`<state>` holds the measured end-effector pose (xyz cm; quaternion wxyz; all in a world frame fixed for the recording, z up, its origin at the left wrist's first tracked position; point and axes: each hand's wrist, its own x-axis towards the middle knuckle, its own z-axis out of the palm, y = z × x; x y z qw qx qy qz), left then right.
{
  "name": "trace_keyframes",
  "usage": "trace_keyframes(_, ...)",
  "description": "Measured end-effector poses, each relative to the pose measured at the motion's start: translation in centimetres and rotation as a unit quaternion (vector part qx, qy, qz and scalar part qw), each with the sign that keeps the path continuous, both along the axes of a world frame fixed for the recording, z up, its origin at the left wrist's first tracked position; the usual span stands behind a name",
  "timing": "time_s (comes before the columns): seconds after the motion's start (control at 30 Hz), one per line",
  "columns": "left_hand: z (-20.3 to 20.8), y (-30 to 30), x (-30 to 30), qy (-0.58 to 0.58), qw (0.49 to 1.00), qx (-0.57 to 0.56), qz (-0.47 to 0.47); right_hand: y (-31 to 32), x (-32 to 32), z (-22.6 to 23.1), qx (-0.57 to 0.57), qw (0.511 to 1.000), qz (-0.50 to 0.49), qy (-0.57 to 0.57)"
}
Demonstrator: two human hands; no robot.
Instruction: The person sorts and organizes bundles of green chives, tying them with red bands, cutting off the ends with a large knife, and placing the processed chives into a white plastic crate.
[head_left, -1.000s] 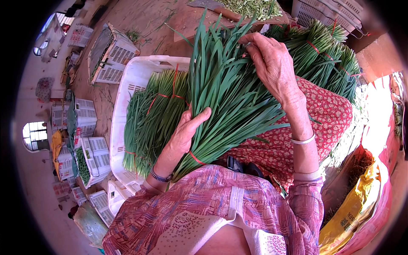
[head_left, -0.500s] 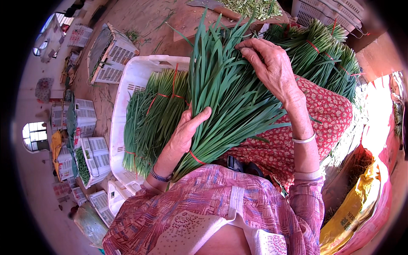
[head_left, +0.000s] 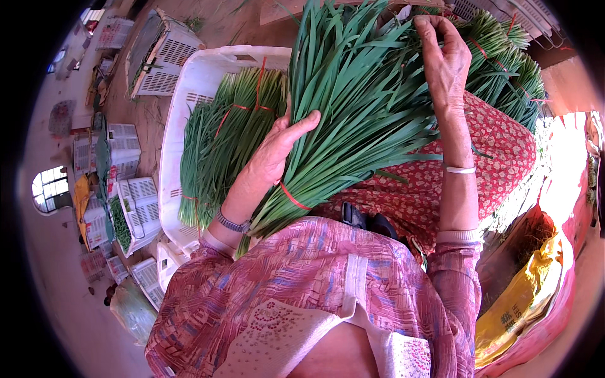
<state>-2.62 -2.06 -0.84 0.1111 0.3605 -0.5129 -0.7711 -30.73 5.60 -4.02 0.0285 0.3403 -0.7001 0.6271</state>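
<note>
A large bunch of Chinese chives (head_left: 359, 94) lies across my lap, its leaves fanned toward the far side. One red band (head_left: 294, 196) rings it near the stem end. My left hand (head_left: 277, 148) clasps its left side, thumb over the leaves and fingers hidden beneath. At the right of the leaf tips is my right hand (head_left: 444, 60), its thumb and forefinger pinched together; what is between them, if anything, is too small to make out. On my left, a white plastic crate (head_left: 171, 145) holds more banded chive bundles (head_left: 233, 138).
More tied bundles (head_left: 513, 75) are piled at the far right. To the right a yellow sack (head_left: 526, 302) stands open. Several crates (head_left: 138, 208) line the left side, and another slotted crate (head_left: 165, 63) sits beyond my crate on the floor.
My right hand has moved right and farther away, from over the leaves to their tips, fingers now pinched. My left hand stays on the bunch. The whole view has shifted slightly.
</note>
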Motion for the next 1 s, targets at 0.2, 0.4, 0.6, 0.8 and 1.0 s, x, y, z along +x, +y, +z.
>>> trace_keyframes(0.2,-2.0,-2.8,-1.3,0.034,0.993,0.113,-0.016,5.9,-10.2,1.2,-0.041,0.979,-0.175,0.095)
trace_keyframes(0.4,-3.2,-7.7,-2.5,0.066,0.970,0.234,0.018,10.7,-10.9,6.0,0.126,0.950,-0.149,0.244)
trace_keyframes(0.6,-0.5,-9.7,-7.6,0.007,0.983,0.179,-0.035,4.7,6.4,5.7,0.203,0.867,0.178,0.418)
trace_keyframes(0.8,2.6,-8.7,-10.2,0.050,0.991,0.117,-0.037,1.8,7.7,5.1,0.176,0.859,0.179,0.446)
trace_keyframes(1.0,-1.4,-14.7,-3.1,0.213,0.898,-0.350,-0.161,0.2,4.7,9.2,0.081,0.910,0.037,0.406)
